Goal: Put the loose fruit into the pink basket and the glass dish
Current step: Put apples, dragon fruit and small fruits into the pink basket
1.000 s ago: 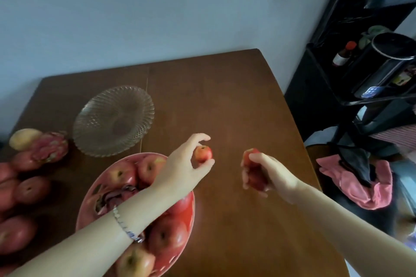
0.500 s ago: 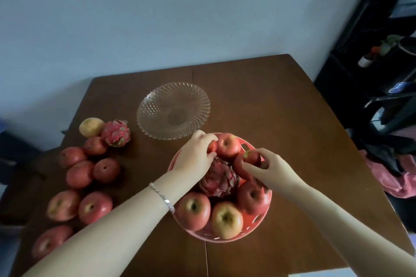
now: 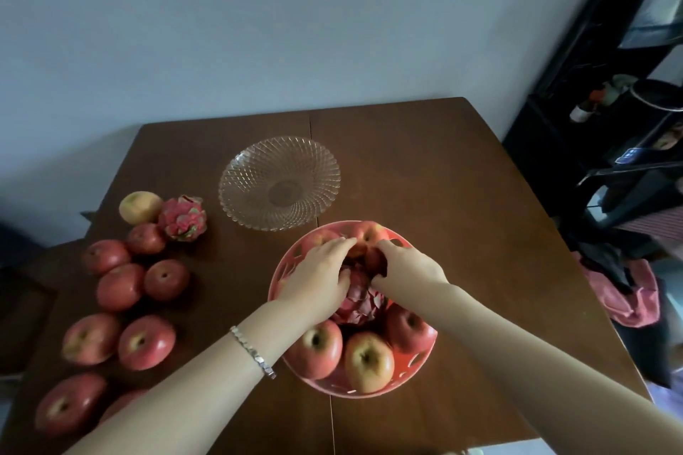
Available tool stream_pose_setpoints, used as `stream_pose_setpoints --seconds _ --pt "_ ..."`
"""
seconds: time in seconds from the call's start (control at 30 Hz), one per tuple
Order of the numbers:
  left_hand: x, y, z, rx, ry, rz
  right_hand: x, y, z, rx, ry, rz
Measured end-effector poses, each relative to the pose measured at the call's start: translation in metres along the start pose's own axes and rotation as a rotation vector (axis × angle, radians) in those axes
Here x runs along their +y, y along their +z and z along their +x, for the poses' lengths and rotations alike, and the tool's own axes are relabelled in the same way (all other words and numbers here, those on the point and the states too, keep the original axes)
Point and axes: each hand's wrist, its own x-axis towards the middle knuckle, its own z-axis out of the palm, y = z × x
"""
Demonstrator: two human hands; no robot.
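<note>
I have both hands down in the pink basket [image 3: 281, 279], which sits near the middle of the surface [image 3: 443, 177]. My left hand [image 3: 318, 279] lies curled over the fruit on the basket's left side and my right hand [image 3: 408, 264] reaches in from the right, their fingertips meeting by a small red fruit [image 3: 364, 251] toward the far rim. Whether either grip is clenched on that fruit or already released, I cannot tell, because the fingers hide it.

To do this step well, I judge the small pieces should be tucked into the gaps between the big apples [image 3: 367, 362] and the dragon fruit [image 3: 358, 301] in the middle. The pile is rounded and crowded, so anything set on top could roll out.

The basket looks nearly full. The glass dish [image 3: 236, 192], just beyond it to the left, holds nothing. Along the left edge lie loose apples [image 3: 146, 342], a second dragon fruit [image 3: 183, 218] and a yellow fruit [image 3: 139, 207], so I judge much remains, mostly for the dish.
</note>
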Motion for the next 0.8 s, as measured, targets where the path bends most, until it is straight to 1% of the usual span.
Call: stream_pose_setpoints --seconds 0.07,0.1,0.2,0.23,0.27,0.3,0.33,0.4,0.43,0.5,0.57,0.67,0.7,0.73,0.77,0.8 --pt "0.004 0.000 -0.003 0.001 0.013 -0.007 0.003 -0.003 -0.003 -0.021 -0.005 0.044" --pt "0.006 0.000 -0.004 0.012 0.015 -0.006 0.007 -0.007 -0.006 -0.016 -0.006 0.142" --pt "0.013 0.001 -0.007 0.049 -0.001 0.018 0.025 -0.016 -0.018 0.000 0.065 0.653" --pt "0.013 0.002 -0.008 0.058 -0.008 0.030 0.031 -0.016 -0.022 -0.014 0.086 0.773" --pt "0.015 0.003 -0.009 0.066 -0.015 0.037 0.036 -0.014 -0.026 -0.036 0.085 0.810" --pt "0.015 0.004 -0.010 0.072 -0.021 0.041 0.039 -0.010 -0.030 -0.035 0.047 0.771" --pt "0.015 0.005 -0.010 0.071 -0.028 0.045 0.043 -0.002 -0.033 0.007 -0.028 0.664" --pt "0.015 0.006 -0.011 0.071 -0.036 0.054 0.043 0.012 -0.038 0.153 -0.197 0.428" --pt "0.013 0.007 -0.010 0.075 -0.042 0.057 0.042 0.018 -0.038 0.215 -0.267 0.349" --pt "0.013 0.009 -0.010 0.087 -0.046 0.062 0.042 0.029 -0.036 0.291 -0.349 0.222" --pt "0.012 0.011 -0.010 0.097 -0.046 0.075 0.042 0.037 -0.036 0.301 -0.369 0.102" --pt "0.009 0.012 -0.010 0.090 -0.047 0.054 0.043 0.033 -0.038 0.206 -0.314 0.179" --pt "0.007 0.012 -0.011 0.098 -0.049 0.022 0.045 0.029 -0.037 0.212 -0.309 0.222" --pt "0.004 0.012 -0.012 0.148 -0.045 -0.003 0.047 0.023 -0.036 0.232 -0.282 0.280" --pt "0.001 0.012 -0.013 0.232 -0.073 0.017 0.049 0.017 -0.034 0.259 -0.224 0.352" --pt "-0.003 0.011 -0.014 0.303 -0.151 0.053 0.052 0.011 -0.032 0.279 -0.128 0.418"
